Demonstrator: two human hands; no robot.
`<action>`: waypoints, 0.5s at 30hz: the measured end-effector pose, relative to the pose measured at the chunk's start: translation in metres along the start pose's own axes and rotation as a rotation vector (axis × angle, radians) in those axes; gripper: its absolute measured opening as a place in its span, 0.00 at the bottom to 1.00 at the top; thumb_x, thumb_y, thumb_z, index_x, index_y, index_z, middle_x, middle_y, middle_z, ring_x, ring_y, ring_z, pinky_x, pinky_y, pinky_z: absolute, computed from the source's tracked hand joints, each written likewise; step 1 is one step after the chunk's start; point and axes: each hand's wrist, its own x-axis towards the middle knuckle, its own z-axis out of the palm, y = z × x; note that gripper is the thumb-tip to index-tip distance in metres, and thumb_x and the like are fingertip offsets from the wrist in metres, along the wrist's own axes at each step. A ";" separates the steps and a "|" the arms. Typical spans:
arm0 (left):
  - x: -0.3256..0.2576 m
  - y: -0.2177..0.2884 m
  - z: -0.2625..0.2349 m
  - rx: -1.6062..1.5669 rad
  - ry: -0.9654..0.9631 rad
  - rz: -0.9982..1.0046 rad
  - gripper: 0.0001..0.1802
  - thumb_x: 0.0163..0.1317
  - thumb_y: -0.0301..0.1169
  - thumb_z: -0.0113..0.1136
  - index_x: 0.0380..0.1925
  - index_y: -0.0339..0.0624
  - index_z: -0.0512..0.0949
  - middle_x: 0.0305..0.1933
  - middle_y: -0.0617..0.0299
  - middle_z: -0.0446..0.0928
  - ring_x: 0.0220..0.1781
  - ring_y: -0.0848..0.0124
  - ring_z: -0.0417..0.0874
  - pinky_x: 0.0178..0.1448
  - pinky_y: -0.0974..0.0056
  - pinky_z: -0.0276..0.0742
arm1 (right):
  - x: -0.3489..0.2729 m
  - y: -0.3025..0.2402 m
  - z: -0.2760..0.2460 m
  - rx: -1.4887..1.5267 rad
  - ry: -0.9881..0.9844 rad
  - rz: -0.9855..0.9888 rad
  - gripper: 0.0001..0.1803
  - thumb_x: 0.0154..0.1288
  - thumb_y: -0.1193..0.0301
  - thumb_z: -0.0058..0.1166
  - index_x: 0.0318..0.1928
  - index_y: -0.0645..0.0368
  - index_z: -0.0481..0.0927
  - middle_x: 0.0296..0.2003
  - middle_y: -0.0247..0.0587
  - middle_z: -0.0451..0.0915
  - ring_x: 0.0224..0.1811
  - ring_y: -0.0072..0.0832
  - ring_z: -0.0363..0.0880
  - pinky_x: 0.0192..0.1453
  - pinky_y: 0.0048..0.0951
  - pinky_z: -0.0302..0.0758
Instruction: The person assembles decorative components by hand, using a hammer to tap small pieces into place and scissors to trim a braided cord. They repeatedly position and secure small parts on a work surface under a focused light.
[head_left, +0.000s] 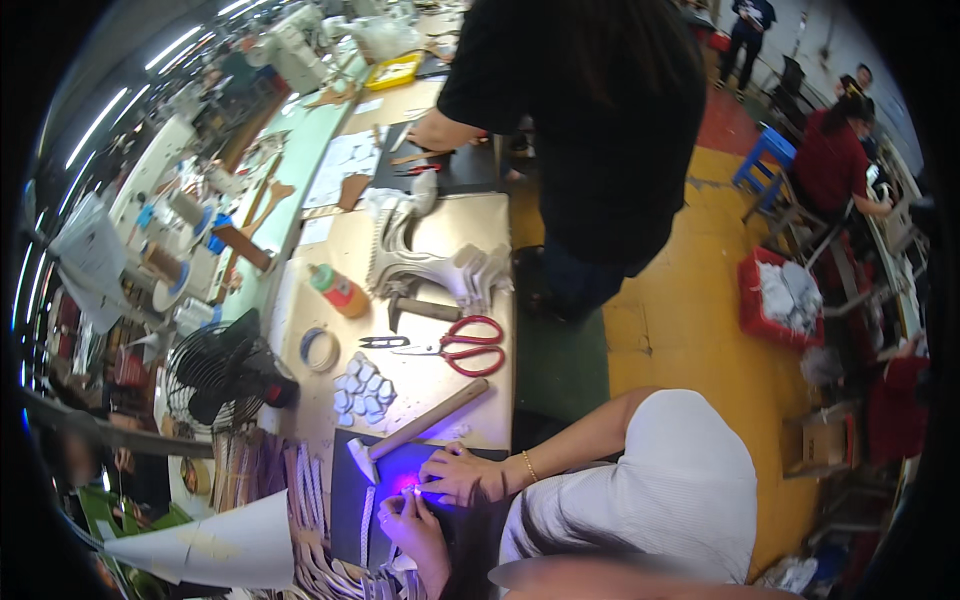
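At the bottom middle, my left hand (pixel 412 530) and my right hand (pixel 458 474) come together over a dark mat (pixel 345 500). The fingers of both are closed in a pinch around a small pale piece (pixel 414 491) lit by a purple-blue glow; its kind is too small to tell. A braided white strip (pixel 367 525) lies on the mat beside my left hand. Just beyond my hands is a hammer (pixel 432 418) with a wooden handle, its pale head on the mat. Several small white-grey patches (pixel 363 388) lie in a group past the hammer.
Farther up the table are red-handled scissors (pixel 472 347), thread snips (pixel 384 342), a second hammer (pixel 428 309), a tape roll (pixel 320 350), a glue bottle (pixel 340 290) and pale straps (pixel 440 268). A black fan (pixel 225 375) stands left. A person in black (pixel 620 130) works beyond.
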 end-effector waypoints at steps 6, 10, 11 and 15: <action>0.008 0.011 -0.006 0.080 -0.085 -0.068 0.10 0.61 0.32 0.65 0.39 0.39 0.87 0.40 0.51 0.78 0.45 0.52 0.77 0.45 0.49 0.71 | 0.006 -0.004 -0.030 -0.030 -0.118 -0.001 0.26 0.66 0.63 0.60 0.64 0.50 0.76 0.54 0.39 0.73 0.57 0.39 0.71 0.56 0.47 0.70; 0.017 0.019 -0.007 0.080 -0.091 -0.054 0.09 0.61 0.32 0.65 0.36 0.39 0.86 0.39 0.52 0.78 0.44 0.52 0.78 0.45 0.49 0.71 | 0.030 0.001 -0.066 0.008 -0.120 -0.048 0.19 0.66 0.62 0.59 0.56 0.51 0.81 0.44 0.42 0.76 0.45 0.40 0.77 0.51 0.44 0.76; 0.018 0.020 -0.007 0.081 -0.073 -0.042 0.08 0.60 0.31 0.66 0.36 0.39 0.86 0.38 0.52 0.77 0.43 0.53 0.78 0.45 0.49 0.72 | 0.039 -0.001 -0.080 0.001 -0.209 -0.015 0.18 0.67 0.62 0.59 0.54 0.52 0.82 0.42 0.41 0.76 0.42 0.40 0.78 0.50 0.44 0.76; 0.021 0.019 -0.005 0.055 -0.071 -0.035 0.09 0.59 0.32 0.65 0.37 0.42 0.85 0.39 0.54 0.78 0.45 0.54 0.78 0.46 0.51 0.71 | 0.076 -0.037 -0.157 -0.010 0.084 -0.402 0.15 0.65 0.61 0.61 0.48 0.54 0.84 0.40 0.39 0.79 0.40 0.36 0.80 0.45 0.40 0.76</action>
